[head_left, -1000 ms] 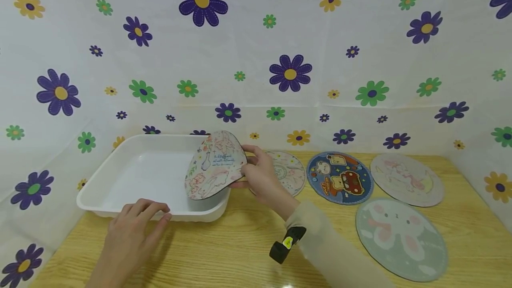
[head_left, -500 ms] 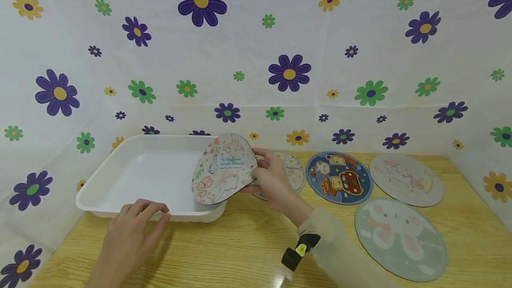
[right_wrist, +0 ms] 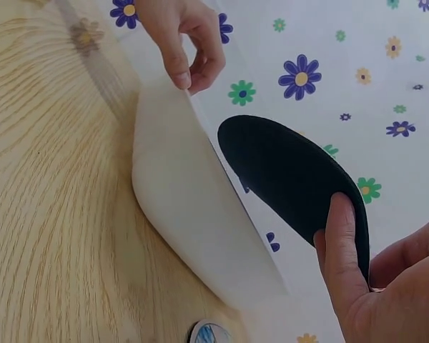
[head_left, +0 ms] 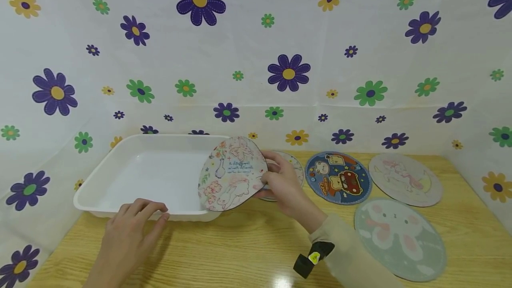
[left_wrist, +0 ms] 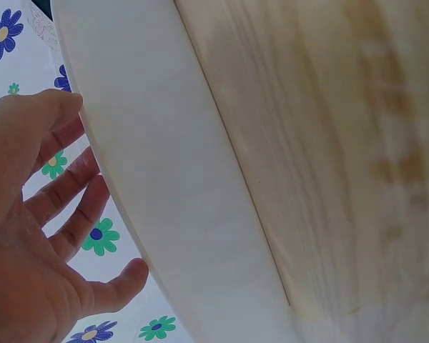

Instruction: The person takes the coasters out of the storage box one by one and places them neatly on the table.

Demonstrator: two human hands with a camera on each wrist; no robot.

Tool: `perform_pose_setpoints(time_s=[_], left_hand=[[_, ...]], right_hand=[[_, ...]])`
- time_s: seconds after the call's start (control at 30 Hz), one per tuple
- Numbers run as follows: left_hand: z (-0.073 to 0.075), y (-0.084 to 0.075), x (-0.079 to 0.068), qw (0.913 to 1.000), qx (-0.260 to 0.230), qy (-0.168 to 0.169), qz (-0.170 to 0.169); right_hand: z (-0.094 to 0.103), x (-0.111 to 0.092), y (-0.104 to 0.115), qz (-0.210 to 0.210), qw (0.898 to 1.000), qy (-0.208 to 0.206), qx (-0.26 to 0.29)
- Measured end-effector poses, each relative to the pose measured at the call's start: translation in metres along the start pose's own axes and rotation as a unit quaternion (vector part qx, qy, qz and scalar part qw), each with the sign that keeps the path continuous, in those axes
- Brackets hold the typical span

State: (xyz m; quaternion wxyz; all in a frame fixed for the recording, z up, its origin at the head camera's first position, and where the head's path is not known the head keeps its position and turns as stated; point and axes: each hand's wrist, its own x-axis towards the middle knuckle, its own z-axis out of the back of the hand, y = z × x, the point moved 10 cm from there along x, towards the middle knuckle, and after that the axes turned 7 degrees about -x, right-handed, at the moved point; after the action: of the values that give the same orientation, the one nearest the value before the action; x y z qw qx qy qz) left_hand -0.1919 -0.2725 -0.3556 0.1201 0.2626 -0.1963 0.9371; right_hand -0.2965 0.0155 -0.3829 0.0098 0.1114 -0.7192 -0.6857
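My right hand grips the right edge of a round mouse pad with pink rabbits, flowers and blue writing. The pad is tilted and bowed over the right end of a white plastic tray. Its black underside faces the right wrist view, with my right thumb pressed on it. My left hand holds the tray's front rim, fingers over the edge and thumb in front. In the left wrist view the fingertips meet the tray rim.
Behind my right hand lies a partly hidden pale floral pad. Farther right are a blue bear pad, a pale unicorn pad and a grey-green rabbit pad. A flowered cloth hangs behind the wooden table.
My right hand has moved right and slightly toward me with the mouse pad, whose printed face now shows more fully. The left hand has stayed at the tray rim.
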Motion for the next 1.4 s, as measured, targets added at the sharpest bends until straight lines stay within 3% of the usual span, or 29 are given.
perform_pose_setpoints(time_s=[0.6,1.13,1.4], left_hand=[[0.001,0.0,0.0,0.9999,-0.004,-0.009,-0.01],[0.001,0.0,0.0,0.9999,-0.01,-0.007,-0.005],[0.002,-0.002,0.0,0.9996,-0.011,-0.015,-0.02]], right_hand=[[0.017,-0.015,0.005,0.014,1.0,0.01,-0.012],[0.04,-0.021,0.001,0.0,0.999,0.0,-0.037],[0.047,-0.026,0.001,0.001,0.999,0.002,-0.043]])
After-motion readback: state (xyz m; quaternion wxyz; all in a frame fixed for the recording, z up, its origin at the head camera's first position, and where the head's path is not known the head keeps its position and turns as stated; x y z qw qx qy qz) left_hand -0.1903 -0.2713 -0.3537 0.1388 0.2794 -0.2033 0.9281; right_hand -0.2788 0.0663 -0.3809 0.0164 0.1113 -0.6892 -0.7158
